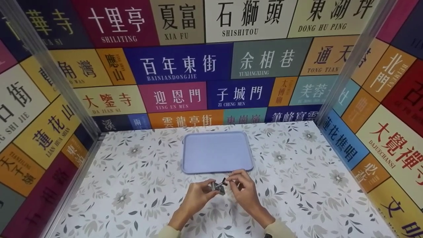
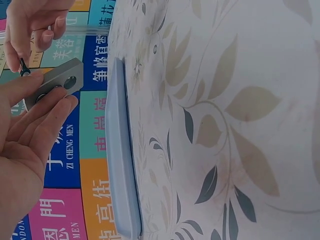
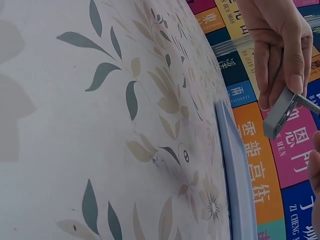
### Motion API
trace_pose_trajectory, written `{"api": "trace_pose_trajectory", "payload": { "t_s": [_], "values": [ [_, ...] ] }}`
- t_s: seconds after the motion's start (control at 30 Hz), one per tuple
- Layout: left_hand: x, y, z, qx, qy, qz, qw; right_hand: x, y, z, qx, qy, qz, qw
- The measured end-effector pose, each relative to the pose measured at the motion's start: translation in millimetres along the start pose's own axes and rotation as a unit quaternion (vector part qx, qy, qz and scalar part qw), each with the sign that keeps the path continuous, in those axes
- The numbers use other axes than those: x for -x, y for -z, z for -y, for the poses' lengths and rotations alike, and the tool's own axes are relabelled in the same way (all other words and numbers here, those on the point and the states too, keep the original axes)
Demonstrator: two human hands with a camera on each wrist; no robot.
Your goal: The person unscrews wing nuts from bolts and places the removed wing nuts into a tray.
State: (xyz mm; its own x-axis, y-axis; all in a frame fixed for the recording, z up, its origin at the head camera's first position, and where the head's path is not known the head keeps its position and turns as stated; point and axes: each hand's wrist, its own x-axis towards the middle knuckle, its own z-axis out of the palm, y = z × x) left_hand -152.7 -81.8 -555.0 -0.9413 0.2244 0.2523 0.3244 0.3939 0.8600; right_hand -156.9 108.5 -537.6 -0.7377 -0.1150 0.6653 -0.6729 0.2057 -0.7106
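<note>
My left hand (image 1: 195, 197) grips a small grey metal block (image 1: 222, 190) between thumb and fingers, held above the table. In the left wrist view the block (image 2: 64, 79) has a slanted corner and a round hole. A threaded screw (image 3: 306, 103) juts from its face toward my right hand. The screw's dark end (image 1: 224, 180) lies at the fingertips of my right hand (image 1: 245, 191), which pinches it. In the right wrist view only part of the right hand (image 3: 315, 167) shows, and the dark end is out of frame.
A light blue-purple rectangular tray (image 1: 216, 152) lies on the table just beyond the hands. A white cloth with grey leaves and flowers (image 1: 132, 198) covers the table. Printed panels of coloured signs stand behind and at both sides, with clear corner posts (image 1: 343, 69).
</note>
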Motion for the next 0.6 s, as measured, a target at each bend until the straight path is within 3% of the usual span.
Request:
{"api": "trace_pose_trajectory", "payload": {
  "t_s": [0.2, 0.37, 0.6],
  "values": [
    [0.7, 0.4, 1.5, -0.006, 0.000, 0.002, 1.0000, 1.4, 3.6, -0.8, -0.001, -0.050, 0.029, 0.998],
    [1.2, 0.8, 2.3, -0.017, 0.001, 0.006, 0.9998, 1.6, 2.5, 1.3, 0.002, -0.036, 0.058, 0.998],
    [0.8, 0.0, 2.5, -0.010, -0.002, 0.003, 0.9999, 1.2, 0.6, 0.9, 0.000, -0.021, 0.048, 0.999]
  ]
}}
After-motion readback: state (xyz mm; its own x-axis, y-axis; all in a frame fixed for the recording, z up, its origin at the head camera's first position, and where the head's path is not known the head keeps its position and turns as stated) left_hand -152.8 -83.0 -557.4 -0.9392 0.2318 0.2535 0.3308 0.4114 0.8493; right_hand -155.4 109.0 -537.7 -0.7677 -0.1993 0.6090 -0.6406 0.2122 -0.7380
